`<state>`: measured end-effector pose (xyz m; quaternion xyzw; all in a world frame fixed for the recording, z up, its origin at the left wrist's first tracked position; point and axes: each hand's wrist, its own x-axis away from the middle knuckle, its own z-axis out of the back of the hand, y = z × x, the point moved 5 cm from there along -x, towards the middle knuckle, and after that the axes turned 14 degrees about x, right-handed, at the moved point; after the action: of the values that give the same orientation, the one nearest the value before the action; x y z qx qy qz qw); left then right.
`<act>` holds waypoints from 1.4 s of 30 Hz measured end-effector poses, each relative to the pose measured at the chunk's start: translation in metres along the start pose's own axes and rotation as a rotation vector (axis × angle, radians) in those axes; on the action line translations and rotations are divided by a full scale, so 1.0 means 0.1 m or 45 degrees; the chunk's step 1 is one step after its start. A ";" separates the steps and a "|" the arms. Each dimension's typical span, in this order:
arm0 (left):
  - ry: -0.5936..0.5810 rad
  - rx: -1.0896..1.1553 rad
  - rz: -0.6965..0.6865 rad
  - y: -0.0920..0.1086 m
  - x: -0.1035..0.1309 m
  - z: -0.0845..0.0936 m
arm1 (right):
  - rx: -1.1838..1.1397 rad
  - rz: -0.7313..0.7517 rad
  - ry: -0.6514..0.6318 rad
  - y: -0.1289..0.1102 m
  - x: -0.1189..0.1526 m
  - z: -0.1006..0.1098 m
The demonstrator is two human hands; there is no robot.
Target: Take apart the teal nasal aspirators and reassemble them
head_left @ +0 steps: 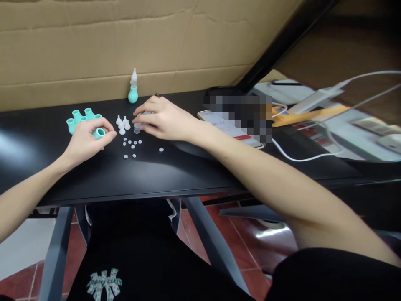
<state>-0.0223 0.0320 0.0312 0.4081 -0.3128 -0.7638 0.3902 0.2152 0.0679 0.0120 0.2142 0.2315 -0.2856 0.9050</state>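
Observation:
My left hand (89,140) is closed around a teal rubber bulb (99,133), its open mouth turned toward me. Several more teal bulbs (71,125) stand just behind that hand. My right hand (159,117) curls over small clear plastic tubes (137,128), its thumb and fingers gripping at one; the palm side is hidden. White cone-shaped tips (123,124) cluster between the two hands. Small translucent discs (133,146) lie scattered in front of them. Farther back, an assembled nasal aspirator (133,90) stands upright, teal bulb at the bottom and white tip on top.
The black table (131,179) has its front edge near my lap. A cardboard wall (94,50) rises behind it. At the right lie a phone (232,129), partly blurred out, and a white cable (294,158). A single disc (161,149) lies apart from the others.

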 end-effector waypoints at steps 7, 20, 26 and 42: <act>-0.040 -0.063 -0.077 0.05 0.03 -0.05 | 0.050 0.053 -0.041 -0.02 0.03 -0.02; -0.114 -0.214 -0.321 0.10 0.09 -0.19 | -0.195 0.105 0.214 -0.56 -0.07 0.35; -0.039 -0.079 -0.206 -0.02 0.04 -0.10 | -0.244 -0.108 -0.144 -0.23 -0.03 0.17; -0.145 0.473 0.060 -0.05 0.01 -0.15 | -0.550 -0.189 -0.056 -0.24 -0.06 0.25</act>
<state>-0.0114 0.0314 0.0196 0.4216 -0.4794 -0.7055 0.3076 0.2038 0.0397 0.0296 -0.0086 0.2827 -0.2998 0.9111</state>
